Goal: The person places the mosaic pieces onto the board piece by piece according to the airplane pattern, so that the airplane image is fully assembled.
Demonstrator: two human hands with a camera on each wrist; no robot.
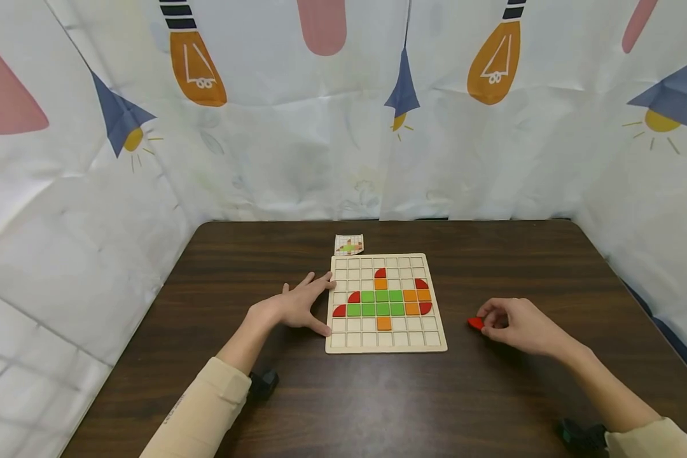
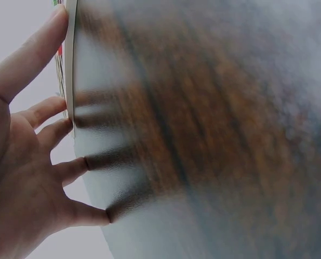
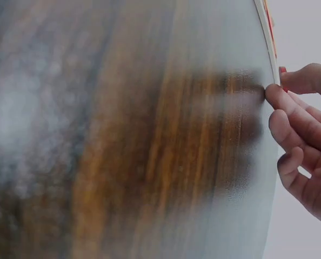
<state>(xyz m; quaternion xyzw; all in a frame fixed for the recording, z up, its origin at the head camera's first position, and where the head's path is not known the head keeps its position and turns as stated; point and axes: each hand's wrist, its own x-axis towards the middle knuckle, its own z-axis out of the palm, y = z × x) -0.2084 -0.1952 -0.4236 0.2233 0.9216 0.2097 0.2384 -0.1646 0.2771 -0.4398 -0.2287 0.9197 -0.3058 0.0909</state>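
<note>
A pale square grid board point(image 1: 357, 341) lies on the dark wooden table. On it sit green squares point(image 1: 382, 308), orange squares point(image 1: 383, 323) and red quarter-round tiles point(image 1: 380, 273). My left hand point(image 1: 298, 308), fingers spread, touches the board's left edge with thumb and some fingertips; in the left wrist view the outer fingers rest on the tabletop. Right of the board and apart from it, my right hand point(image 1: 518, 326) pinches a red tile point(image 1: 475, 323) between thumb and fingers. The fingers partly hide that tile, so its full shape cannot be told.
A small pattern card point(image 1: 348, 245) showing a similar coloured figure lies behind the board's upper left corner. The wooden table point(image 1: 378, 407) extends around the board. A white printed curtain point(image 1: 320, 159) hangs behind and beside the table.
</note>
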